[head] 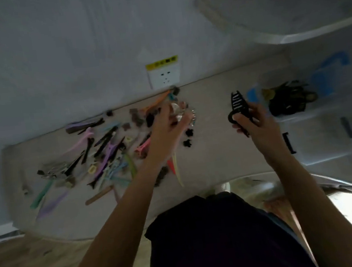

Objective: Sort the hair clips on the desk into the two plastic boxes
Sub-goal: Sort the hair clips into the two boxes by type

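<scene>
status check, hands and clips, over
Right hand shut on black claw clip, near box of dark clips. Left hand reaching into clip pile, grip unclear. Nothing in the way.

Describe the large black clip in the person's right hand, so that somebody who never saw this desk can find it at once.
Start at the white wall socket above the desk and look right, toward the clear plastic box. Just before the box, the right hand holds the black clip up. Unlike the thin, mostly coloured clips lying on the left, it is big, all black, with a row of teeth and a round loop.
</scene>
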`<action>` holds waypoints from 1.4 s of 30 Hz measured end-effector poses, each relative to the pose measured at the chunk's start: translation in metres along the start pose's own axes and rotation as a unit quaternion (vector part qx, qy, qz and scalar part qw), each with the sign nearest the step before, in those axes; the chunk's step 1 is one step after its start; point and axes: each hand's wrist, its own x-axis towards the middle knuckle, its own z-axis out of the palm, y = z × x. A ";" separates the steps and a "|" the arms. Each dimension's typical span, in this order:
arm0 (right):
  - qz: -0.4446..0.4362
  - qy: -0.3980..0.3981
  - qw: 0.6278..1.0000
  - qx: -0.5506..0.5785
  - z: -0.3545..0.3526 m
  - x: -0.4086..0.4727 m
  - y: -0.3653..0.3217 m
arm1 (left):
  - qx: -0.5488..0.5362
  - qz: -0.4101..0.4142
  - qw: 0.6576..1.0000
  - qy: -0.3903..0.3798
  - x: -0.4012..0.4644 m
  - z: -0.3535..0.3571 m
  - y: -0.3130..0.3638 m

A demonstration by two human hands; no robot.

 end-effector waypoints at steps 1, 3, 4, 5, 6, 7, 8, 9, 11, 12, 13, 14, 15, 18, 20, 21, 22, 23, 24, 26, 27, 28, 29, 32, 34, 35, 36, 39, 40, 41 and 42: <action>0.000 0.025 1.000 -0.002 -0.022 0.002 0.003 | -0.011 0.012 1.000 -0.018 0.004 0.027 0.006; -0.009 0.068 0.997 -0.018 -0.065 0.006 0.009 | -0.011 0.047 0.998 -0.049 0.013 0.082 0.018; -0.013 0.081 0.996 -0.028 -0.083 0.009 0.013 | 0.004 0.058 0.996 -0.062 0.019 0.105 0.022; -0.015 0.093 0.995 -0.033 -0.104 0.013 0.017 | 0.033 0.071 0.994 -0.077 0.025 0.131 0.024; -0.016 0.098 0.994 -0.033 -0.120 0.016 0.019 | 0.084 0.094 0.989 -0.084 0.032 0.151 0.024; -0.015 0.102 0.994 -0.035 -0.132 0.020 0.021 | 0.155 0.127 0.976 -0.087 0.039 0.168 0.022; -0.017 0.106 0.994 -0.037 -0.148 0.023 0.022 | 0.231 0.164 0.955 -0.092 0.047 0.187 0.020; -0.022 0.107 0.993 -0.040 -0.159 0.028 0.023 | 0.307 0.195 0.927 -0.095 0.054 0.201 0.017; -0.041 0.102 0.992 -0.055 -0.176 0.037 0.025 | 0.443 0.220 0.861 -0.120 0.063 0.218 0.012; -0.057 0.092 0.992 -0.069 -0.186 0.041 0.025 | 0.493 0.211 0.832 -0.143 0.065 0.226 0.009; -0.070 0.081 0.991 -0.086 -0.192 0.044 0.026 | 0.527 0.192 0.811 -0.165 0.066 0.228 0.007; -0.081 0.070 0.989 -0.104 -0.198 0.048 0.027 | 0.547 0.178 0.799 -0.175 0.064 0.230 0.004; -0.094 0.060 0.986 -0.125 -0.203 0.051 0.028 | 0.555 0.182 0.794 -0.168 0.062 0.230 0.001; -0.156 0.043 0.962 -0.219 -0.212 0.063 0.033 | 0.575 0.211 0.778 -0.142 0.052 0.222 -0.008; -0.192 0.041 0.937 -0.288 -0.213 0.072 0.034 | 0.611 0.191 0.748 -0.175 0.045 0.217 -0.014; -0.211 0.042 0.925 -0.313 -0.211 0.077 0.034 | 0.615 0.184 0.744 -0.186 0.044 0.215 -0.017; -0.226 0.042 0.912 -0.341 -0.209 0.083 0.033 | 0.603 0.190 0.752 -0.185 0.042 0.214 -0.018; -0.236 0.040 0.895 -0.377 -0.206 0.088 0.033 | 0.588 0.208 0.762 -0.176 0.041 0.213 -0.018; -0.239 0.033 0.876 -0.418 -0.204 0.093 0.034 | 0.572 0.229 0.772 -0.160 0.040 0.213 -0.018; -0.232 0.013 0.851 -0.472 -0.199 0.097 0.038 | 0.554 0.257 0.784 -0.107 0.039 0.211 -0.017; -0.236 0.007 0.848 -0.475 -0.199 0.097 0.043 | 0.547 0.257 0.793 -0.079 0.039 0.209 -0.017; -0.241 0.002 0.848 -0.472 -0.199 0.096 0.046 | 0.542 0.246 0.802 -0.058 0.038 0.206 -0.018; -0.249 -0.003 0.848 -0.467 -0.201 0.096 0.051 | 0.537 0.237 0.808 -0.042 0.037 0.203 -0.019; -0.259 -0.018 0.859 -0.442 -0.207 0.096 0.056 | 0.522 0.201 0.828 -0.046 0.038 0.197 -0.024; -0.256 -0.020 0.856 -0.450 -0.205 0.098 0.055 | 0.512 0.194 0.836 -0.049 0.038 0.196 -0.026; -0.255 -0.012 0.846 -0.468 -0.202 0.098 0.054 | 0.505 0.195 0.839 -0.049 0.038 0.196 -0.026; -0.255 0.002 0.841 -0.478 -0.198 0.098 0.052 | 0.497 0.195 0.844 -0.050 0.038 0.196 -0.026; -0.271 0.072 0.849 -0.448 -0.187 0.089 0.045 | 0.458 0.195 0.865 -0.065 0.037 0.191 -0.026; -0.281 0.088 0.858 -0.422 -0.184 0.082 0.041 | 0.441 0.194 0.874 -0.066 0.036 0.188 -0.025; -0.296 0.094 0.865 -0.394 -0.175 0.074 0.038 | 0.423 0.196 0.883 -0.059 0.032 0.179 -0.024; -0.312 0.095 0.870 -0.370 -0.166 0.063 0.034 | 0.412 0.203 0.887 -0.045 0.028 0.171 -0.023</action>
